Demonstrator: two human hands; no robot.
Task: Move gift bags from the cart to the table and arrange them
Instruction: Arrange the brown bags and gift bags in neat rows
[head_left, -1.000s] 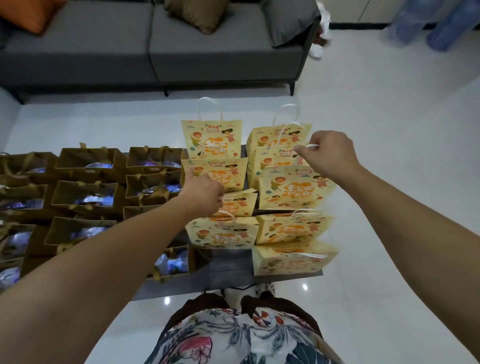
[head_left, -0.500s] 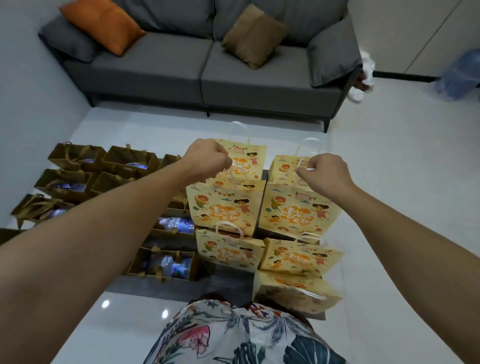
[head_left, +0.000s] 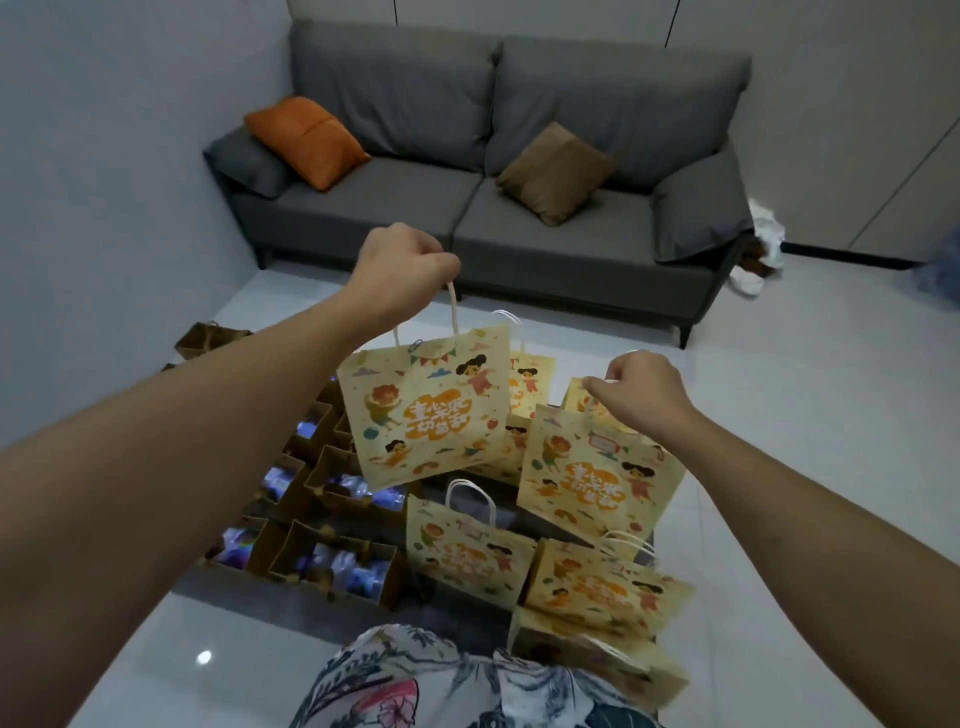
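My left hand (head_left: 402, 267) grips the white handle of a yellow cartoon-print gift bag (head_left: 428, 402), which hangs tilted in the air above the low table (head_left: 524, 512). My right hand (head_left: 641, 389) pinches the handle of a second yellow gift bag (head_left: 597, 475), lifted lower and to the right. Several more yellow gift bags (head_left: 467, 558) stand or lean on the table below them. Several brown gift bags (head_left: 337, 566) with shiny contents stand in rows on the table's left part.
A grey sofa (head_left: 519, 208) with an orange cushion (head_left: 306, 140) and a brown cushion (head_left: 553, 174) stands behind the table. White tiled floor (head_left: 805, 415) surrounds the table. A white bundle (head_left: 763, 244) lies by the sofa's right end.
Both hands have risen with their bags: the left bag now hangs well above the table, the right bag is lifted a little. The view has tilted up toward the sofa.
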